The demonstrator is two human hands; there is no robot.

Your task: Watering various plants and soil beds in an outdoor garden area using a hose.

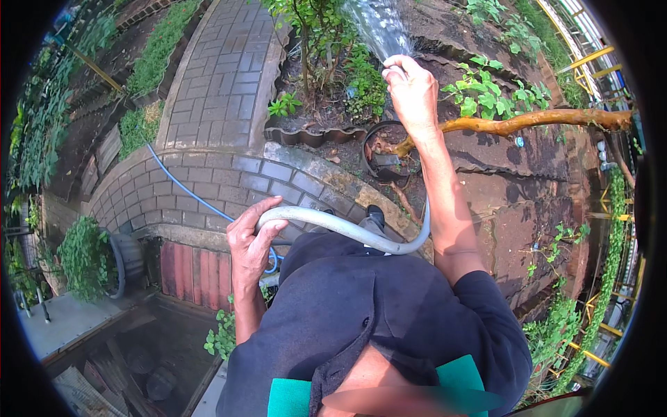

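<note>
A pale grey garden hose (333,221) bends across the front of my dark shirt. My left hand (258,234) holds its left part, thumb on one side and fingers on the other. The hose dips, then rises behind my right forearm. Raised in front of me, my right hand (409,86) is closed around what seems to be the hose end, mostly hidden by the fingers. From there a fanned spray of water (383,26) shoots away over the soil bed, beside a leafy shrub (312,41). A thin blue hose (187,190) lies on the paving to the left.
Wet paving bricks (208,104) form a path, edged by corrugated bed borders (312,136). Behind my right wrist, a bare tree trunk (521,122) rises from a dark ring (367,156). Leafy plants (484,91) grow at right. A potted plant (86,258) and reddish ribbed panel (195,273) stand lower left.
</note>
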